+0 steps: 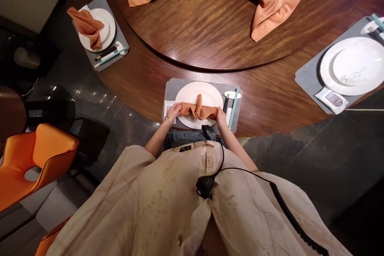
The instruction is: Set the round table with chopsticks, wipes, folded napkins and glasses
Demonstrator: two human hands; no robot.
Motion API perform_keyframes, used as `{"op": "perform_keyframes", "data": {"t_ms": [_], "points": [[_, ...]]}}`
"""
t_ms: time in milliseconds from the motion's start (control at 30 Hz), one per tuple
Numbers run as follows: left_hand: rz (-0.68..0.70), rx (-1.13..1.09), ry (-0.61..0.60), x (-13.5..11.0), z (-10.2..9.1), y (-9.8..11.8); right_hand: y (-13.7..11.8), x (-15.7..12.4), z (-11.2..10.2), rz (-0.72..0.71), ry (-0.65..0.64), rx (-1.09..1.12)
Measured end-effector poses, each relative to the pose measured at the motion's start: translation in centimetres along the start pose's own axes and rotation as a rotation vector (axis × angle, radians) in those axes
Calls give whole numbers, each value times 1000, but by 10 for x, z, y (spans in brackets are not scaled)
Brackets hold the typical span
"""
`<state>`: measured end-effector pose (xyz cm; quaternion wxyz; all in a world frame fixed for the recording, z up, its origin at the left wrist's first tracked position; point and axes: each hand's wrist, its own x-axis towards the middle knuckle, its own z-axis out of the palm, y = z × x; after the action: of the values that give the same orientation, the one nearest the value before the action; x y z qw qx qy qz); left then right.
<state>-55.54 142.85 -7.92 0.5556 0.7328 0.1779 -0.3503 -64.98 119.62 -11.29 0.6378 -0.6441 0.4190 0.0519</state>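
An orange cloth napkin [199, 111] is stretched sideways over a white plate [207, 90], with a folded point standing up in its middle. My left hand [174, 111] pinches its left end. At the right end, my right hand [221, 117] grips the cloth. The plate rests on a grey placemat [174, 86]. Beside my right hand lie black chopsticks [226, 104] and a teal-and-white pair [234, 108], their upper ends by a small white rest [232, 95]. A white packet [169, 109] is partly hidden behind my left hand.
A second setting with a folded napkin [90, 26] on its plates is at the upper left. Stacked plates [357, 66] sit on a placemat at right. Loose napkins [276, 2] lie on the raised round turntable [192, 28]. An orange chair [54, 148] stands at left.
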Motion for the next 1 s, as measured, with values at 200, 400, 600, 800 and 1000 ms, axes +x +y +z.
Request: {"op": "perform_keyframes", "data": {"t_ms": [200, 400, 600, 800, 1000], "points": [[204, 246, 126, 13, -10, -7, -19, -17, -17, -247, 184, -520], [361, 536, 339, 10, -23, -5, -38, -16, -22, -391, 100, -544], [586, 643, 256, -5, -15, 23, -74, -8, -12, -433, -195, -821], [695, 657, 42, -24, 4, 53, -97, -13, 6, -377, -360, -814], [672, 646, 33, -25, 0, 50, -91, -12, 19, -376, -457, -603]]}}
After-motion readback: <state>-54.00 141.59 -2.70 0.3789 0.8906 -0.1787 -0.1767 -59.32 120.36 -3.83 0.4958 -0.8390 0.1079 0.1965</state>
